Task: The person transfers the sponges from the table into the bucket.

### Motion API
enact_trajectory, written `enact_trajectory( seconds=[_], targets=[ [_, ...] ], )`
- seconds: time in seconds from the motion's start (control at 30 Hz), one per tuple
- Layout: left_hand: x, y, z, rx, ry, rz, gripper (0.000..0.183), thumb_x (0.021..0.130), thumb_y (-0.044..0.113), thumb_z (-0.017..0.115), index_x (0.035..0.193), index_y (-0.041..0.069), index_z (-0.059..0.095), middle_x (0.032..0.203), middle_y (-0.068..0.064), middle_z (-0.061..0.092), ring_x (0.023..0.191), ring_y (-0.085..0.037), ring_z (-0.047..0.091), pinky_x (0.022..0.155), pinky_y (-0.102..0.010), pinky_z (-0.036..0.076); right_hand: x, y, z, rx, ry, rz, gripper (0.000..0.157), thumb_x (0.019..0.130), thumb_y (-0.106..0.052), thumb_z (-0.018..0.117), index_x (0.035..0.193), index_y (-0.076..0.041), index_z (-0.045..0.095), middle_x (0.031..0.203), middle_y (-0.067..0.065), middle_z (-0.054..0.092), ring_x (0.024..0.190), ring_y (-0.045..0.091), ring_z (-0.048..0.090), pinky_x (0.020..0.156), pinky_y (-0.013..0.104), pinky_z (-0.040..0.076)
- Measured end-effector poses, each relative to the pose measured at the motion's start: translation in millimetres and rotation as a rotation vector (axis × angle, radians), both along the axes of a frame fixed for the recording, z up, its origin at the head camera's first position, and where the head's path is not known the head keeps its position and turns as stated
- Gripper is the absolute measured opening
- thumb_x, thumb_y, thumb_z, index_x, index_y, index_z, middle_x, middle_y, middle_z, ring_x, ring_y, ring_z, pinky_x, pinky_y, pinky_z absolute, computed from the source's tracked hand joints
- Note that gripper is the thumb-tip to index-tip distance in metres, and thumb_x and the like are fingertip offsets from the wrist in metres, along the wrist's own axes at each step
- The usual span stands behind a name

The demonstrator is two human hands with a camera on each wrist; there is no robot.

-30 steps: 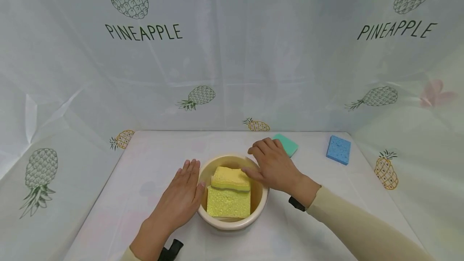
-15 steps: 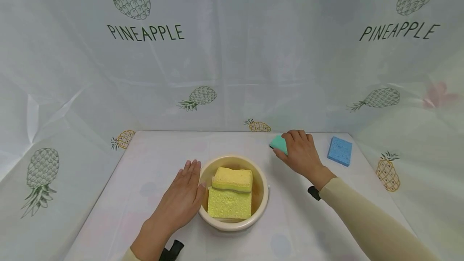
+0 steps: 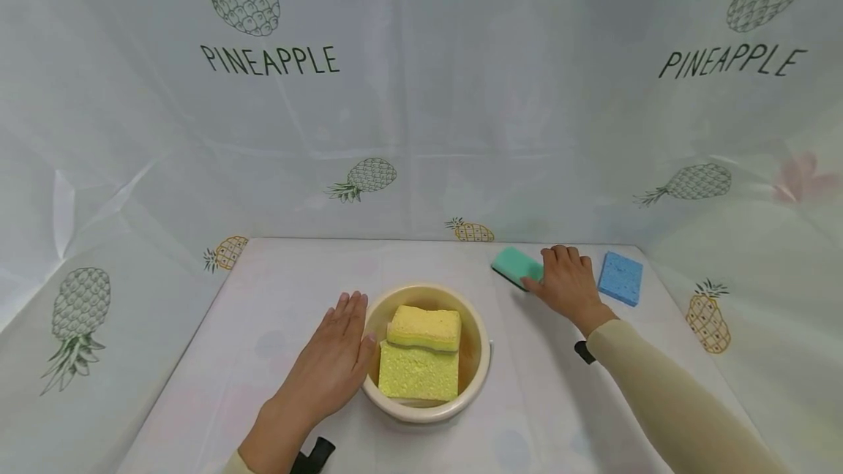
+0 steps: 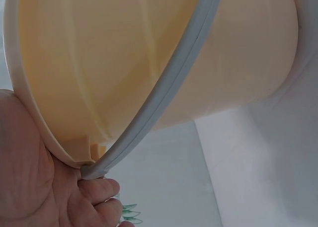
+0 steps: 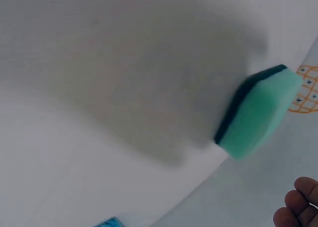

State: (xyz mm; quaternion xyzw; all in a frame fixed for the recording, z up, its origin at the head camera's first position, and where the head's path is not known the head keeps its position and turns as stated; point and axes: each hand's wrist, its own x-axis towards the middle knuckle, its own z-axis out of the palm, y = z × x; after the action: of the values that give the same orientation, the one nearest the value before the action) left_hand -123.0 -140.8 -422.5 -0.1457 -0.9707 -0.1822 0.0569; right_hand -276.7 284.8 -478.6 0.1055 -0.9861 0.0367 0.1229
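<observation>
My left hand rests against the left rim of a cream bucket, fingers straight and together in the head view. In the left wrist view, the bucket's grey handle ends right by those fingers. Two yellow sponges lie inside the bucket, one partly over the other. My right hand is over the table between a green sponge and a blue sponge, its fingers loosely bent. The right wrist view shows the green sponge, dark layer underneath, apart from the fingertips.
The white table ends at the back against a pineapple-printed sheet, which also rises on both sides. The blue sponge lies near the table's right back corner.
My right hand has moved from over the bucket to the green sponge, then a little right off it. The green sponge has shifted slightly and turned. My left hand has stayed at the rim.
</observation>
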Motion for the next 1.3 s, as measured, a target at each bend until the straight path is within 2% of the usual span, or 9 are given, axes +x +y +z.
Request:
enact_trajectory(
  seconds=[0.17,0.33,0.77,1.3],
  targets=[
    [0.0,0.4,0.9,-0.003,0.0,-0.004,0.063,0.113,0.03,0.048,0.162,-0.007,0.032,0.169,-0.022,0.034,0.161,-0.037,0.026,0.13,-0.055,0.026,-4.1,5.7,-13.1,0.006,-0.073,-0.031,0.081,0.096,-0.055,0.071,0.14,0.01,0.052,0.139,0.033,0.053,0.128,0.052,0.049,0.099,0.069,0.043],
    [0.1,0.3,0.8,-0.006,-0.001,-0.001,0.063,0.113,0.03,0.048,0.162,-0.006,0.032,0.169,-0.021,0.034,0.161,-0.036,0.025,0.13,-0.054,0.026,-8.4,6.4,-19.5,0.001,-0.111,-0.041,0.084,0.097,-0.057,0.069,0.142,0.011,0.05,0.139,0.034,0.052,0.128,0.051,0.047,0.101,0.069,0.042],
    [0.7,0.6,1.0,0.0,0.002,-0.001,0.063,0.112,0.03,0.049,0.162,-0.006,0.033,0.169,-0.022,0.035,0.16,-0.038,0.027,0.13,-0.055,0.026,-13.3,0.7,-29.1,0.015,-0.124,-0.076,0.085,0.095,-0.059,0.069,0.136,0.014,0.053,0.132,0.033,0.055,0.12,0.049,0.05,0.094,0.065,0.045],
    [0.3,-0.5,-0.7,-0.001,0.007,-0.006,0.063,0.112,0.03,0.049,0.162,-0.006,0.032,0.169,-0.021,0.034,0.16,-0.037,0.027,0.13,-0.054,0.026,-19.7,-9.7,-32.1,-0.038,-0.176,-0.118,0.081,0.097,-0.057,0.065,0.13,0.016,0.051,0.124,0.033,0.054,0.112,0.047,0.049,0.092,0.064,0.044]
  ],
)
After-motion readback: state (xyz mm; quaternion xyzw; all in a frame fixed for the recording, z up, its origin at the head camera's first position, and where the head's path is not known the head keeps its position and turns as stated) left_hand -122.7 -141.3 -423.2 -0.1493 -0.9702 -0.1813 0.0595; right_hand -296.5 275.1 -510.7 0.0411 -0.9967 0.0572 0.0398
